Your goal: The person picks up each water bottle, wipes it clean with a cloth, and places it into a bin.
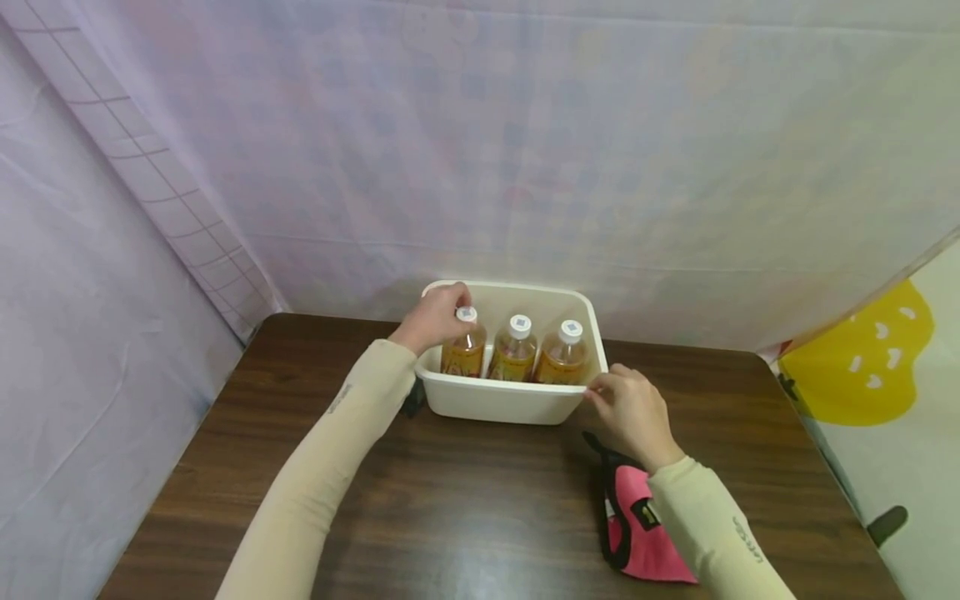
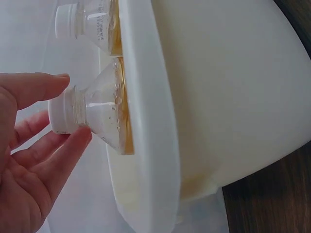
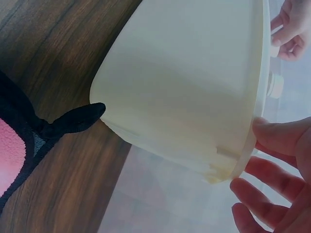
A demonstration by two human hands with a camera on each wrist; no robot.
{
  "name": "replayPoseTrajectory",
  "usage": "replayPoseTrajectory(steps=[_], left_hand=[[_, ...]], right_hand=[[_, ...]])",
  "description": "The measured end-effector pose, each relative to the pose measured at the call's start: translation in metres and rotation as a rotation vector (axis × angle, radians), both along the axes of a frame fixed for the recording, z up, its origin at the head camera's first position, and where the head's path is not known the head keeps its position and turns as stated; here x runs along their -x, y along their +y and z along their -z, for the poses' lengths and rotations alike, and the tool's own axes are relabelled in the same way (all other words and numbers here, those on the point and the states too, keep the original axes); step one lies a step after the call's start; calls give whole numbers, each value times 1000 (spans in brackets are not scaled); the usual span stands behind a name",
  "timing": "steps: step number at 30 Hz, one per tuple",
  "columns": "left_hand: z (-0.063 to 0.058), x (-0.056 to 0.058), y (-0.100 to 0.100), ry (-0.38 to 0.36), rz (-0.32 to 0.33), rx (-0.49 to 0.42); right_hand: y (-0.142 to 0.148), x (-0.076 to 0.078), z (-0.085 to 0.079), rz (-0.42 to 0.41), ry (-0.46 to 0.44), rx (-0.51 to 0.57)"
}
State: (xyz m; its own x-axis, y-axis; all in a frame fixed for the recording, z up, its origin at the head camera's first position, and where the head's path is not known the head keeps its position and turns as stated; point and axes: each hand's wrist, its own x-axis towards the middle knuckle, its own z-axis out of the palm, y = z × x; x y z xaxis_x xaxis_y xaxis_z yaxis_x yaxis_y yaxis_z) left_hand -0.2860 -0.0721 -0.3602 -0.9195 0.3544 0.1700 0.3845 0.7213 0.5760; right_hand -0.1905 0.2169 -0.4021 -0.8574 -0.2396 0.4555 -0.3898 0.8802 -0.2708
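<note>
A white plastic bin (image 1: 498, 405) stands near the table's far edge with three bottles in a row inside, each with a white cap and amber contents. My left hand (image 1: 437, 317) reaches over the bin's left end and holds the leftmost bottle (image 1: 463, 354) by its cap (image 2: 60, 114), thumb on one side and fingers on the other. The middle bottle (image 1: 513, 354) and right bottle (image 1: 562, 358) stand beside it, their lower parts hidden by the front wall. At the front right corner, my right hand (image 1: 636, 412) pinches the bin's rim (image 3: 260, 99) between thumb and fingers.
A pink cloth item with black trim (image 1: 651, 537) lies on the brown wooden table (image 1: 465, 500), partly under my right forearm. Something small and black (image 1: 413, 400) sits by the bin's left side. A pale patterned curtain (image 1: 525, 150) hangs behind the table.
</note>
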Motion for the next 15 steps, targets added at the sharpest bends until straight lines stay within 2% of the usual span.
replayPoseTrajectory(steps=[4, 7, 9, 11, 13, 15], left_hand=[[-2, -2, -2, -13, 20, -18], [-7, -13, -9, -24, 24, -36], [-13, -26, -17, -15, 14, -29], [-21, -45, -27, 19, -8, -11], [-24, -64, -39, 89, -27, 23], [-21, -84, -53, 172, -52, 74]], right_hand=[[2, -2, -1, -28, 10, -22], [4, -8, -2, -78, 40, -22], [8, -16, -4, -99, 75, -10], [14, -26, -8, -98, 101, 12], [22, -39, -11, -70, 101, 28], [33, -53, -11, -28, 72, 38]])
